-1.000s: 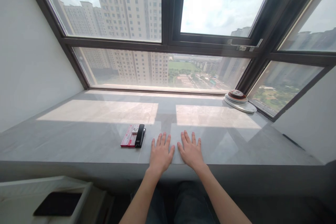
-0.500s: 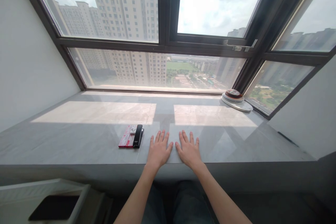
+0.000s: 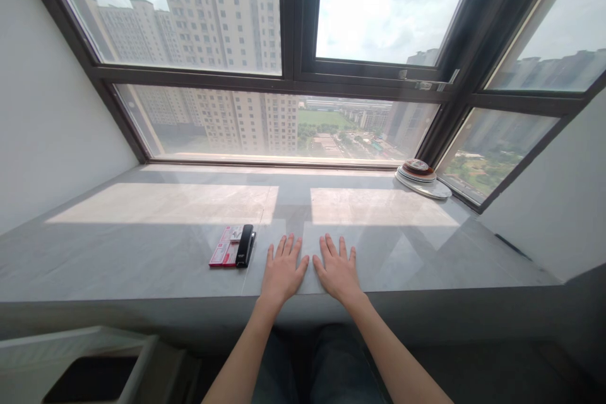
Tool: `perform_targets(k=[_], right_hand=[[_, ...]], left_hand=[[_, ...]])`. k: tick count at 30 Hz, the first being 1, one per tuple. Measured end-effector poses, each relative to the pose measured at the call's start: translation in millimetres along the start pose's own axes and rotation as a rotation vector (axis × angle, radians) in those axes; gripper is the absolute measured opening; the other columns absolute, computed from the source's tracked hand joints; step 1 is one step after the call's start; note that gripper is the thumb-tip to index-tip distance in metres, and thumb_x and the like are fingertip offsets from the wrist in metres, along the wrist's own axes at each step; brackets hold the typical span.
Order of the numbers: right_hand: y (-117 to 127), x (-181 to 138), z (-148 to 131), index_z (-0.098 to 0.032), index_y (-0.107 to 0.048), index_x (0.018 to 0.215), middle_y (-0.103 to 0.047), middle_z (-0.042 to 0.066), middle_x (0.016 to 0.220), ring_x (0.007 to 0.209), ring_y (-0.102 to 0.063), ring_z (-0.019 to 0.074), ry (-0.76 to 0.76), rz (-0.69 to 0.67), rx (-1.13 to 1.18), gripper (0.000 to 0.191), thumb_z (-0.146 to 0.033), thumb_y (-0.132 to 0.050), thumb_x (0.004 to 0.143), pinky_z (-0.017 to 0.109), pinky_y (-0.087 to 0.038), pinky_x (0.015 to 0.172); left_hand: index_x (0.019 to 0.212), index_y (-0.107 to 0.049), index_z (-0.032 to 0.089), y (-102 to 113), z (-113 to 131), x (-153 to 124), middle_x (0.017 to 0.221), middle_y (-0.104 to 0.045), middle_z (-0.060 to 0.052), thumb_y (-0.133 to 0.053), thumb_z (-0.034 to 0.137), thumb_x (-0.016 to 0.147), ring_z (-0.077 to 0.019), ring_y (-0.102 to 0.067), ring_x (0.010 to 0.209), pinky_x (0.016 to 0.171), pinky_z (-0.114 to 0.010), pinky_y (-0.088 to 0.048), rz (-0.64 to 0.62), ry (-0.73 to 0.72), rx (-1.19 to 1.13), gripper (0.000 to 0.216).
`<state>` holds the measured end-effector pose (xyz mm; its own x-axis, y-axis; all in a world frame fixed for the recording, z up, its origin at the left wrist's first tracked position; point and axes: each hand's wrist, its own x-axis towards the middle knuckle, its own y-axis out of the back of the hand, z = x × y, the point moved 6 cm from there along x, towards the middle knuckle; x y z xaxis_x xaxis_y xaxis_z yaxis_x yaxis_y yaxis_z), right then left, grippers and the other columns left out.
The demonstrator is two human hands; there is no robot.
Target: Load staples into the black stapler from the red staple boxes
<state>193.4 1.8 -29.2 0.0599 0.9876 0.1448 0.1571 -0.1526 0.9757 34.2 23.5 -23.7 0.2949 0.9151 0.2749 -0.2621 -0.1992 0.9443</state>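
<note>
My left hand [image 3: 284, 270] lies flat on the pale marble windowsill [image 3: 156, 265], palm down and fingers spread. Beside it, palm down too, my right hand [image 3: 337, 268] rests with its fingers apart; the thumbs point toward each other with a small gap between. Neither hand holds anything. Just left of my left hand is a black stapler [image 3: 244, 246], lying over the right side of a flat pink-and-red package [image 3: 221, 251]. A small whitish box [image 3: 235, 235] sits on the package against the stapler.
A stack of round plates or discs [image 3: 421, 178] stands in the far right corner by the dark window frame [image 3: 293, 83]. A thin dark strip [image 3: 512, 246] lies along the right wall. Below the sill at left is a white container-like piece [image 3: 146, 353] with a black flat object [image 3: 89, 379].
The whole view has shifted slightly to the left within the picture. Both hands stay flat on the sill, and the stapler and package keep their places.
</note>
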Motion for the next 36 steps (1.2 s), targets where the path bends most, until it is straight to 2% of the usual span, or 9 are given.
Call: perform_targets(k=[19,36], right_hand=[[4.7,-0.9,-2.0,-0.032,-0.018,0.162,-0.01,-0.004,0.169,0.154,0.005,0.032,-0.018,-0.029,-0.001,0.066,-0.059,-0.022,0.102,0.055,0.002,0.12],[1.4,-0.3,-1.5,-0.032,-0.019,0.162,-0.012,-0.003,0.169,0.154,0.003,0.032,-0.007,0.0,-0.002,0.065,-0.058,-0.022,0.102,0.056,0.0,0.12]], left_hand=[[0.157,-0.031,0.034,-0.5,-0.3,-0.2,0.166,-0.025,0.0,-0.028,0.051,0.103,-0.0258,-0.018,0.154,0.124,-0.053,-0.012,-0.009,0.004,-0.006,0.057],[0.155,-0.034,0.034,0.6,-0.7,-0.7,0.166,-0.026,-0.001,-0.029,0.052,0.102,-0.0253,-0.019,0.153,0.124,-0.053,-0.012,0.011,0.002,-0.003,0.056]])
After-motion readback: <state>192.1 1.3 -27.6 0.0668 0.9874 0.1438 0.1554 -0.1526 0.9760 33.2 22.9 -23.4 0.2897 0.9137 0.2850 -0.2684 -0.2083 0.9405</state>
